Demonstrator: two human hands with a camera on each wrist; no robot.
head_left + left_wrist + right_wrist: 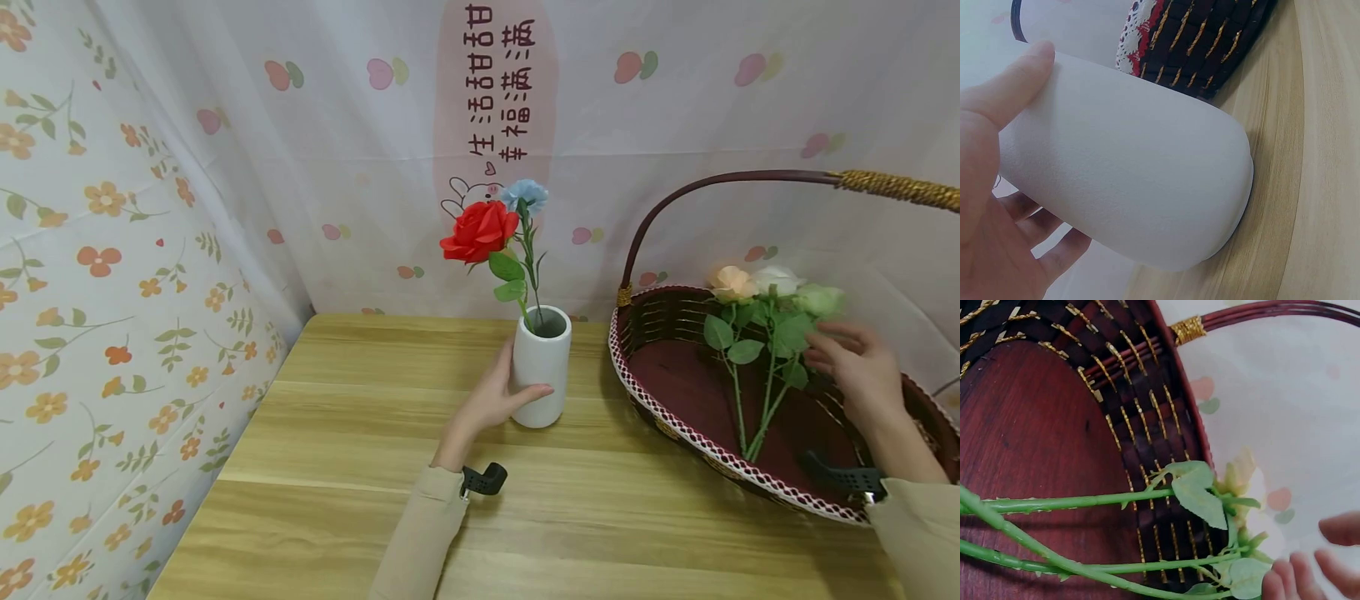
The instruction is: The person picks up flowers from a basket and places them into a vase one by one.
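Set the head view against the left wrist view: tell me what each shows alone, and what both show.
Only the head view shows the red rose, the light-blue flower, the peach rose, white rose and pale green rose at the woven basket, and the right hand beside them.

Only the left wrist view shows gaps between the fingers of the left hand, and a step round the base of the white vase.

Both show that hand gripping that vase, the basket in part, and the wooden tabletop.

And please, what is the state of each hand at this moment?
Left hand: closed, holding the white vase.
Right hand: open, holding nothing, near the pale flowers in the basket; whether it touches them cannot be told.
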